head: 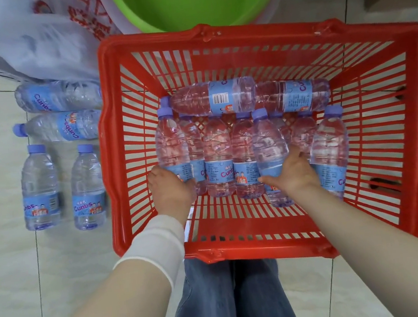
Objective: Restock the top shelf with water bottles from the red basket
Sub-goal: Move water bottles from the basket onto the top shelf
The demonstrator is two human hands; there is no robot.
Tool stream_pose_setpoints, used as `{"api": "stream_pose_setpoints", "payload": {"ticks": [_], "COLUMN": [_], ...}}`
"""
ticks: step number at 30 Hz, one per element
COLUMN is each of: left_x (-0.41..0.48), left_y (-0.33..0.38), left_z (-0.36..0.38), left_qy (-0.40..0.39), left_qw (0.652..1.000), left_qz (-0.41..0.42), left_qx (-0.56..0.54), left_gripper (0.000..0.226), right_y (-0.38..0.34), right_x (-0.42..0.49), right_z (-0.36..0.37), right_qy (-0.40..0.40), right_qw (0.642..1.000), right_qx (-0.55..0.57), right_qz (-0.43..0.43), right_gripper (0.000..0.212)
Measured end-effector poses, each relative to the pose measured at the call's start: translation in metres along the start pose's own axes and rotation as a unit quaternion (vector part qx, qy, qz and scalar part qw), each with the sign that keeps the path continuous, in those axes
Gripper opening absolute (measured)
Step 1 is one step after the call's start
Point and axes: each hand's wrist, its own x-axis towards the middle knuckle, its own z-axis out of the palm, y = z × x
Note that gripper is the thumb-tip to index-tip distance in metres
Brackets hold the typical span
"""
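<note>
Both hands hold: our left hand point(172, 190) wraps the leftmost bottle point(171, 147) at its label, and our right hand point(294, 170) wraps another bottle point(270, 147) further right. Each lies in the red basket point(113, 171), long axis running away from us, cap far. Two crosswise bottles point(247, 96) lie by the caps, a likely snag on lifting. Shelf not in view.

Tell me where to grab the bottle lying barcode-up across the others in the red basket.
I'd take the barcode-up bottle round its labelled middle, coming straight down from above. It lies on its side across the top of the row of bottles, cap to the left, nothing over it, and the label band looks like its smoothest part.
</note>
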Motion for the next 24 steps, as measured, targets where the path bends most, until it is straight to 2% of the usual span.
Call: {"api": "stream_pose_setpoints", "payload": {"ticks": [4, 8, 11, 12, 14, 17, 20, 22, 24], "left_x": [0.008, -0.004, -0.026, -0.035, -0.055, -0.092, -0.141, -0.176, -0.213], "left_y": [-0.007, 0.002, 0.006, 0.006, 0.005, 0.008, 0.019, 0.031, 0.042], "left_z": [-0.001, -0.018, -0.044, -0.053, -0.071, -0.102, -0.143, -0.176, -0.213], "left_qy": [-0.033, -0.126, -0.257, -0.291, -0.336, -0.388, -0.416, -0.419, -0.424], "left_qw": [0.999, 0.979, 0.923, 0.904, 0.879, 0.843, 0.808, 0.795, 0.784], "left_qz": [-0.015, -0.063, -0.093, -0.097, -0.086, -0.057, -0.022, 0.009, 0.045], "left_qx": [-0.033, -0.146, -0.27, -0.297, -0.326, -0.368, -0.416, -0.438, -0.451], "left_gripper": [0.059, 0.038, 0.031, 0.033, 0.037, 0.044, 0.06, 0.065, 0.068], "right_y": [-0.003, 0.007, 0.02, 0.023, 0.027, 0.03, 0.033, 0.034, 0.034], "right_x": [0.002, 0.002, -0.014, -0.023, -0.046, -0.095, -0.155, -0.201, -0.248], "right_z": [-0.001, -0.008, -0.018, -0.022, -0.036, -0.062, -0.097, -0.123, -0.152], "right_qy": [0.003, -0.047, -0.112, -0.127, -0.169, -0.209, -0.24, -0.255, -0.256], "right_qw": [0.999, 0.985, 0.947, 0.93, 0.89, 0.841, 0.816, 0.796, 0.784], "right_qx": [0.027, 0.164, 0.298, 0.342, 0.422, 0.498, 0.524, 0.543, 0.552], "right_qz": [0.021, 0.022, 0.043, 0.043, 0.026, -0.001, -0.045, -0.08, -0.121], "right_gripper": [0.096, 0.094, 0.101, 0.091, 0.058, 0.049, 0.043, 0.05, 0.079]}}
